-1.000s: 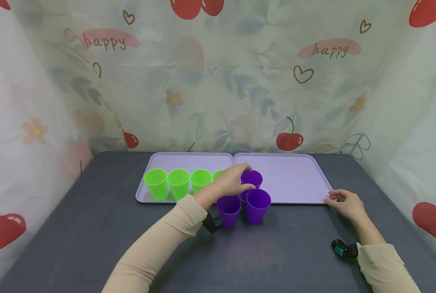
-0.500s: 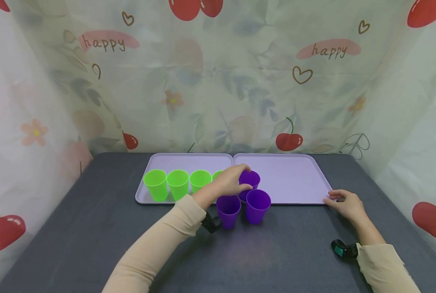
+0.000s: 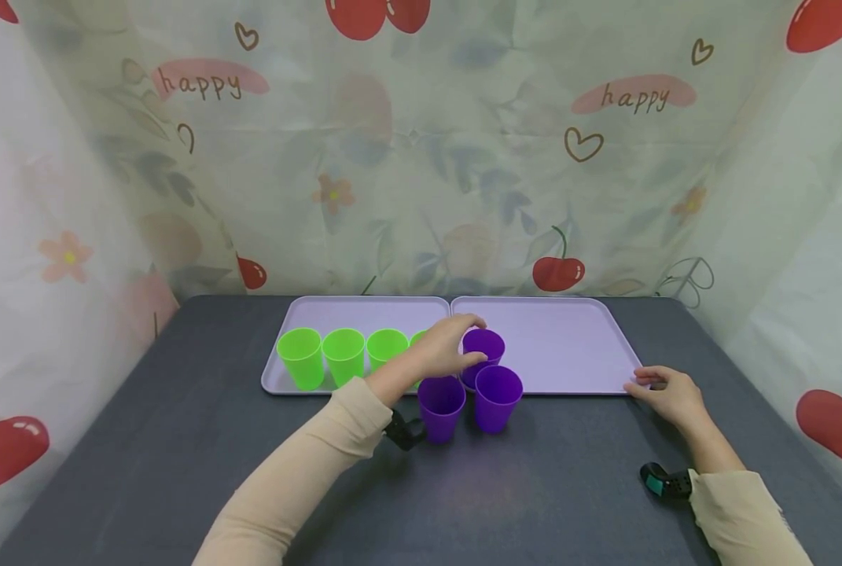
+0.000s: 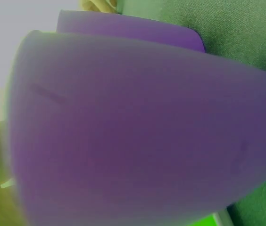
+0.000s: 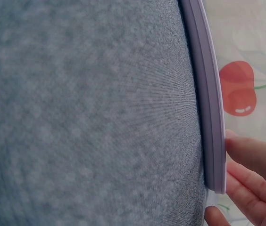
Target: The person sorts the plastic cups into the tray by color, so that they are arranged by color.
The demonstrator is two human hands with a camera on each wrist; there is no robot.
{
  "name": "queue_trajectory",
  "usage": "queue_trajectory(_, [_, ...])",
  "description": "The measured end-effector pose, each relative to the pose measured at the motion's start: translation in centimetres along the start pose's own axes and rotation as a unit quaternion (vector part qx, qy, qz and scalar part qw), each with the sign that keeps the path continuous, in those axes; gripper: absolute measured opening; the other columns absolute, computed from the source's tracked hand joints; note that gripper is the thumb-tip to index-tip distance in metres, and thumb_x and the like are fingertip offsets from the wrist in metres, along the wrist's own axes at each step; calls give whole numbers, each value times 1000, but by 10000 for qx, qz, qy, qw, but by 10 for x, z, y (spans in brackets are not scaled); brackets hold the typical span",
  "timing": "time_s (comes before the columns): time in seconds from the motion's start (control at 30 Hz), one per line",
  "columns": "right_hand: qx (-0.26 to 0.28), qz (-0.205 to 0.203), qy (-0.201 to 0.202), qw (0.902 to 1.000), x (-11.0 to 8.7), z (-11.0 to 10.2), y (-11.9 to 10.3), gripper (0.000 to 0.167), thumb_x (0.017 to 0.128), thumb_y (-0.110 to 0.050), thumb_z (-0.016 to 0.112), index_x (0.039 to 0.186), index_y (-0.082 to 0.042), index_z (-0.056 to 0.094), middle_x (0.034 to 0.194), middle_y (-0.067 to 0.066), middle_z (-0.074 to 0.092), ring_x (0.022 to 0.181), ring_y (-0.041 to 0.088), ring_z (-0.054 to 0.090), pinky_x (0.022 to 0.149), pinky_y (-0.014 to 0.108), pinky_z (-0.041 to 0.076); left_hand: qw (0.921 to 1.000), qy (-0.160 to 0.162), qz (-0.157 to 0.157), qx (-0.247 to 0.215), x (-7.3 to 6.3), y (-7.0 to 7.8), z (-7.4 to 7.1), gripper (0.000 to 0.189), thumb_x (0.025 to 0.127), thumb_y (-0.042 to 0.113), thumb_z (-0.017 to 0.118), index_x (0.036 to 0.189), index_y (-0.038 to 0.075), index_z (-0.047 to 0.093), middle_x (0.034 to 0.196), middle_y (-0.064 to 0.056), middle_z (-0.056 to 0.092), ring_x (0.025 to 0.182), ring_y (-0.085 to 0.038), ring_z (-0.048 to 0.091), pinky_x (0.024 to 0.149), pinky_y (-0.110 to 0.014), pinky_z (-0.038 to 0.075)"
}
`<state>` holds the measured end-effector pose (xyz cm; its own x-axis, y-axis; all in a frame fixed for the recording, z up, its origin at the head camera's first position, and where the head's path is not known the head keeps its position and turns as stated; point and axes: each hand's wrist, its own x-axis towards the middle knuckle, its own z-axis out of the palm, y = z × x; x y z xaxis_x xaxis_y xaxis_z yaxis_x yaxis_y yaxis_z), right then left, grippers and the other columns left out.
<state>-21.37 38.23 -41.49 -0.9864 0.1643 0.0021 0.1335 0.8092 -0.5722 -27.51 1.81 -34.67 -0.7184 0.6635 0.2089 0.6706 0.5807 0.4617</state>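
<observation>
In the head view my left hand (image 3: 445, 347) arches over a purple cup (image 3: 486, 346) on the right tray's near left corner. Its thumb and fingers are spread wide about the rim, with a slim gap at the palm side. Two more purple cups, the left one (image 3: 442, 401) and the right one (image 3: 498, 397), stand upright on the table in front. A purple cup wall (image 4: 137, 127) fills the left wrist view. My right hand (image 3: 670, 393) holds the near right corner of the pale lilac tray (image 3: 562, 346), thumb (image 5: 251, 150) on the front rim and fingers round the side.
The left tray (image 3: 371, 310) adjoins the right one and bears a row of several bright green cups (image 3: 302, 358), the last partly hidden by my left hand. A dark grey table (image 3: 534, 487) lies under everything, with a patterned curtain (image 3: 406, 157) behind.
The cup by my left hand has shifted slightly left. My left thumb has drawn back a little and the hand has widened about the cup. My right hand stays at the tray corner.
</observation>
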Motion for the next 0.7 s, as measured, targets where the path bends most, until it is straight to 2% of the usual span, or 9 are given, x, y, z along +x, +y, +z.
queue_trajectory(0.3, [-33, -74, 59, 10000, 0, -1, -1, 50, 87, -31, 64, 116, 10, 56, 114, 30, 60, 101, 43, 57, 65, 24, 43, 9994, 155, 70, -306, -17, 4, -17, 41, 87, 21, 65, 123, 4, 55, 126, -10, 59, 125, -25, 50, 108, -38, 38])
queue_trajectory(0.57, [-17, -19, 11, 10000, -1, -2, -1, 52, 87, -32, 63, 117, 10, 55, 115, 30, 59, 103, 43, 56, 66, 24, 43, 9974, 201, 558, -401, -38, 3, -27, 41, 86, 20, 67, 120, 0, 56, 121, -13, 61, 116, -28, 55, 101, -38, 44])
queue_trajectory(0.7, [10, 37, -44, 10000, 0, -2, -2, 53, 87, -34, 63, 118, 9, 55, 116, 30, 59, 104, 43, 55, 66, 24, 43, 9968, 109, 613, -495, -52, 1, -28, 42, 85, 20, 67, 120, 1, 56, 120, -12, 61, 113, -29, 56, 98, -36, 47])
